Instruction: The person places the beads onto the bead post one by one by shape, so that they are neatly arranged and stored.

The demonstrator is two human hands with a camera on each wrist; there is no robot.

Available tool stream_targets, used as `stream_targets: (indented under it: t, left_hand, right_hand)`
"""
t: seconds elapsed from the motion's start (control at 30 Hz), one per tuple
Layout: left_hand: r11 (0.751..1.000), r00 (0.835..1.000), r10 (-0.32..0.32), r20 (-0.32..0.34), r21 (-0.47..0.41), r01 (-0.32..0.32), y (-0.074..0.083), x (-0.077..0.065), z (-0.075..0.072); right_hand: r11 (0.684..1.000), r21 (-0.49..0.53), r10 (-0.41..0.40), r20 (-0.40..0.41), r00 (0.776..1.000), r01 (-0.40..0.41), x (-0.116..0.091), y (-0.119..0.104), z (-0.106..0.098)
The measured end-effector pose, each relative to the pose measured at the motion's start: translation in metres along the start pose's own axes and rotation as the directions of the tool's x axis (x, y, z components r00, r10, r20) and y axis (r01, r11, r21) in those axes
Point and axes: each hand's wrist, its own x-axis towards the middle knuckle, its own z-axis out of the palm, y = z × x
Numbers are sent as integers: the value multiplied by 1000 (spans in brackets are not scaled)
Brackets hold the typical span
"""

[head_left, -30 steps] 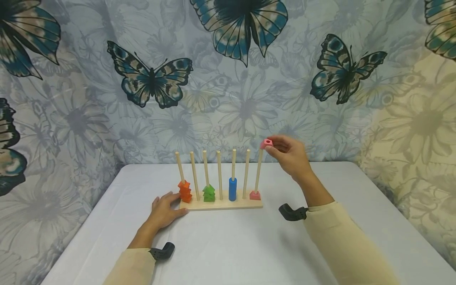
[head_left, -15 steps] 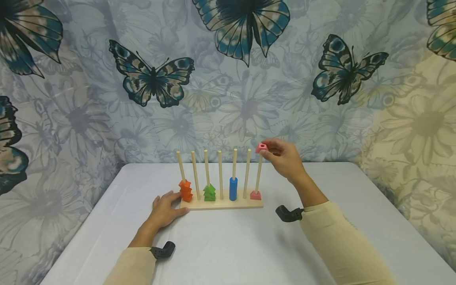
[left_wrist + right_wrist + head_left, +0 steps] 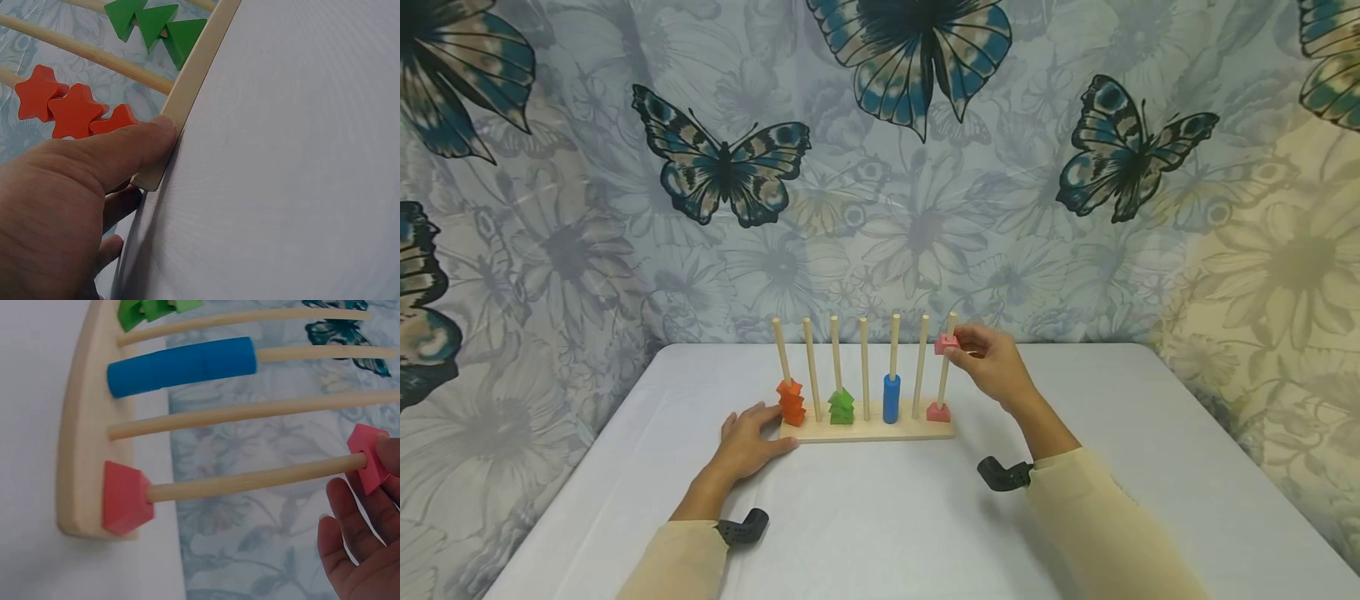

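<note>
A wooden peg stacker (image 3: pixel 865 431) with several upright pegs stands on the table. My left hand (image 3: pixel 747 444) grips the left end of its base, the thumb on the front edge and the fingers behind. My right hand (image 3: pixel 992 364) pinches a pink trapezoid block (image 3: pixel 945 344), which is threaded on the rightmost peg below its tip. Another pink block (image 3: pixel 127 499) sits at the foot of that peg. Orange star blocks (image 3: pixel 78 110) are stacked on the leftmost peg, green triangle blocks (image 3: pixel 841 407) on the third, and blue cylinder blocks (image 3: pixel 182 365) on the fifth.
A white-covered table (image 3: pixel 880 525) lies beneath the stacker. Behind it hangs a floral cloth (image 3: pixel 917 233) with printed butterflies. Bare pegs (image 3: pixel 863 367) stand between the filled ones, close to the right hand's peg on one side.
My right hand has moved left and then down, bringing the pink block over the rightmost peg's tip and partway down it. My left hand keeps its hold on the base.
</note>
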Motion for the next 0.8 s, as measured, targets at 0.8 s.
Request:
stream_targets:
  t: [0.8]
  left_hand:
    - [1000, 1000, -11, 4, 1, 11, -2, 1, 0]
  right_hand:
    - [991, -72, 117, 59, 991, -113, -32, 57, 33]
